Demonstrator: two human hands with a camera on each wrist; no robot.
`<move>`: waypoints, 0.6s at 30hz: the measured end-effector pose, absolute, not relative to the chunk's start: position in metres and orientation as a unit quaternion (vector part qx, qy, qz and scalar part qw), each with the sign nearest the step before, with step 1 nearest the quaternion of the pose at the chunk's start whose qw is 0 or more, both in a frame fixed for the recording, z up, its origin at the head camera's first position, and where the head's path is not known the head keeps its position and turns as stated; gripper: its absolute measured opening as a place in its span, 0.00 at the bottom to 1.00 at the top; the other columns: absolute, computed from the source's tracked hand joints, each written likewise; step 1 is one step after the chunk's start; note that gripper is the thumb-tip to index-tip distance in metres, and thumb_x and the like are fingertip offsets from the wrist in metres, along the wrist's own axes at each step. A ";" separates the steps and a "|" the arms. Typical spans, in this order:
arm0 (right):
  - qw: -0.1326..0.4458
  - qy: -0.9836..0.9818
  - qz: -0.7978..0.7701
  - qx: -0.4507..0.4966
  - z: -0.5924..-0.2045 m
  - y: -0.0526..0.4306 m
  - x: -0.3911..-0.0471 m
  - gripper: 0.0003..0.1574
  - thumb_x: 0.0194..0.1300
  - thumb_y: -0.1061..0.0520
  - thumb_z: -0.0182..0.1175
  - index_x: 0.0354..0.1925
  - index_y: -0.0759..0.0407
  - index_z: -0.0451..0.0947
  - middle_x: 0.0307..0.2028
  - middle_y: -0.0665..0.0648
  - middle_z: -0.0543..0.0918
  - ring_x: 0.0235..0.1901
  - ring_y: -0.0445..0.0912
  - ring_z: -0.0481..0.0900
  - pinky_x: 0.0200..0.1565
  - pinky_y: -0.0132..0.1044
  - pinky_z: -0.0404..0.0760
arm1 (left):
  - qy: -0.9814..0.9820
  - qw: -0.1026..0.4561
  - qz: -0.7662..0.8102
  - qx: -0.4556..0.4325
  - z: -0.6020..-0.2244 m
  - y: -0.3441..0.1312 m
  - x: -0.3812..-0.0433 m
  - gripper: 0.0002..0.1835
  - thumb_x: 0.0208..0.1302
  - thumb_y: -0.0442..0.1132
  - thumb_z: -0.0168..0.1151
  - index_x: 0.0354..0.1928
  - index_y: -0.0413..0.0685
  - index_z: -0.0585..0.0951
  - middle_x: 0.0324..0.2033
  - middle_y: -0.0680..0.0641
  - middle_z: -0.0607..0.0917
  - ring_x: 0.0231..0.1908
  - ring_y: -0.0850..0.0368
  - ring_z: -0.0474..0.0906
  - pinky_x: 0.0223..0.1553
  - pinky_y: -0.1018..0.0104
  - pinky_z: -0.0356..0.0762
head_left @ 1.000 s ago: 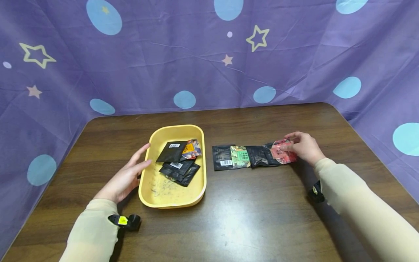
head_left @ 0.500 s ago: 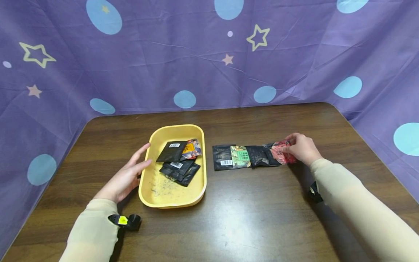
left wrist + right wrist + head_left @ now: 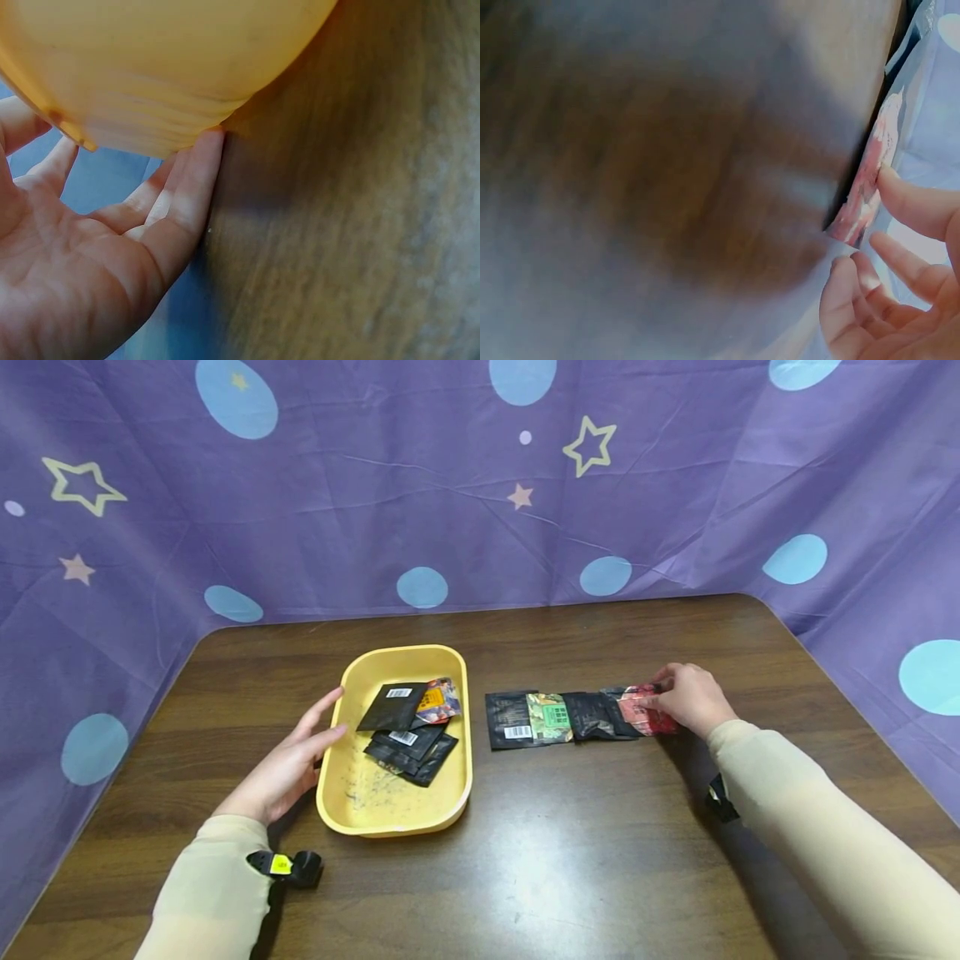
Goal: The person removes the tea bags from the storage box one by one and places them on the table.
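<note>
My right hand (image 3: 696,700) pinches the end of a black sachet with a red label (image 3: 636,712), which lies at the right end of a row. In the right wrist view the thumb presses on the red sachet (image 3: 876,161), with the fingertips around its end. To its left lie a black sachet (image 3: 594,717), a green-labelled sachet (image 3: 552,717) and a black one with a barcode (image 3: 508,714), edges overlapping. My left hand (image 3: 277,768) rests against the left side of a yellow plastic tub (image 3: 397,827), fingers spread; fingertips touch its wall (image 3: 187,67) in the left wrist view.
Several sachets lie loosely heaped in the tub, among them a black one with a barcode (image 3: 392,708) and one with an orange label (image 3: 441,700). The brown wooden table (image 3: 600,843) ends at a purple curtain (image 3: 465,527) with stars and blue dots.
My right hand has shifted slightly left, and the red sachet has slid a little left closer onto the black one beside it. My left hand and the tub stay put.
</note>
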State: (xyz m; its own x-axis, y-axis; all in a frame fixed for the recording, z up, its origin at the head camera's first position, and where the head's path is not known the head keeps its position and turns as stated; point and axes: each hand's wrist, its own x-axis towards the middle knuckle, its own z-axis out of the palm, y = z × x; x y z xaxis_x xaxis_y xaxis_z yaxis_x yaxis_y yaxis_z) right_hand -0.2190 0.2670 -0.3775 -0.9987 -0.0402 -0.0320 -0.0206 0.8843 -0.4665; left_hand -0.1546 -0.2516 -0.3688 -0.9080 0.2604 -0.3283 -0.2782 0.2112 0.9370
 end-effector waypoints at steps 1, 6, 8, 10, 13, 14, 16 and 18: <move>0.021 0.971 -0.238 -0.019 -0.377 0.267 -0.219 0.29 0.57 0.51 0.70 0.48 0.72 0.78 0.42 0.73 0.82 0.46 0.66 0.77 0.50 0.59 0.74 | 0.748 0.215 0.628 -0.007 -0.369 -0.251 -0.154 0.37 0.77 0.54 0.47 0.78 0.76 0.39 0.77 0.41 0.45 0.69 0.46 0.56 0.57 0.55 0.70; 0.027 0.972 -0.231 -0.033 -0.371 0.264 -0.221 0.26 0.56 0.53 0.69 0.47 0.71 0.80 0.40 0.71 0.83 0.44 0.65 0.78 0.49 0.59 0.74 | 0.746 0.216 0.630 -0.009 -0.369 -0.252 -0.154 0.37 0.77 0.54 0.47 0.78 0.77 0.40 0.77 0.41 0.44 0.71 0.43 0.53 0.57 0.55 0.70; 0.027 0.971 -0.233 -0.037 -0.368 0.262 -0.222 0.25 0.56 0.54 0.69 0.47 0.70 0.80 0.39 0.70 0.84 0.43 0.64 0.79 0.48 0.57 0.75 | 0.745 0.217 0.631 -0.007 -0.369 -0.252 -0.155 0.37 0.77 0.54 0.47 0.78 0.77 0.39 0.77 0.41 0.45 0.71 0.44 0.54 0.57 0.55 0.70; 0.026 0.970 -0.237 -0.039 -0.365 0.260 -0.223 0.24 0.55 0.54 0.69 0.46 0.69 0.80 0.38 0.69 0.84 0.42 0.62 0.80 0.46 0.56 0.75 | 0.745 0.217 0.631 -0.005 -0.369 -0.252 -0.155 0.37 0.77 0.54 0.47 0.78 0.76 0.39 0.77 0.40 0.45 0.70 0.45 0.55 0.57 0.56 0.70; 0.018 0.968 -0.246 -0.041 -0.359 0.254 -0.223 0.22 0.57 0.55 0.67 0.47 0.69 0.80 0.38 0.67 0.85 0.41 0.60 0.81 0.45 0.54 0.76 | 0.745 0.219 0.630 -0.006 -0.369 -0.252 -0.155 0.37 0.77 0.54 0.47 0.78 0.77 0.39 0.77 0.40 0.46 0.70 0.46 0.56 0.57 0.56 0.70; 0.015 0.967 -0.249 -0.042 -0.357 0.251 -0.223 0.22 0.57 0.55 0.66 0.47 0.68 0.80 0.38 0.66 0.85 0.41 0.60 0.81 0.45 0.53 0.76 | 0.745 0.219 0.630 -0.006 -0.369 -0.252 -0.155 0.37 0.77 0.54 0.47 0.78 0.76 0.39 0.77 0.40 0.46 0.70 0.46 0.56 0.57 0.56 0.70; 0.005 0.965 -0.256 -0.047 -0.353 0.246 -0.222 0.20 0.59 0.56 0.65 0.46 0.68 0.81 0.38 0.66 0.86 0.41 0.59 0.81 0.46 0.53 0.76 | 0.746 0.219 0.629 -0.008 -0.369 -0.252 -0.155 0.37 0.77 0.54 0.47 0.78 0.77 0.39 0.77 0.40 0.45 0.70 0.45 0.55 0.57 0.56 0.70; -0.007 0.963 -0.264 -0.054 -0.350 0.240 -0.221 0.18 0.61 0.56 0.64 0.45 0.68 0.82 0.38 0.65 0.86 0.41 0.59 0.82 0.46 0.53 0.76 | 0.746 0.218 0.629 -0.009 -0.369 -0.252 -0.156 0.37 0.77 0.53 0.47 0.78 0.77 0.40 0.77 0.40 0.45 0.71 0.44 0.54 0.57 0.56 0.71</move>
State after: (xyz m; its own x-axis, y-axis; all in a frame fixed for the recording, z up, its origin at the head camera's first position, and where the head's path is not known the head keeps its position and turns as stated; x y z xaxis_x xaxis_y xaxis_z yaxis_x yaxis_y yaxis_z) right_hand -0.2210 0.2405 -0.3497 -0.9940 -0.1010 0.0426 -0.1086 0.8548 -0.5074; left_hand -0.1556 -0.2522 -0.3692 -0.9049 0.2612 -0.3360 -0.2874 0.2074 0.9351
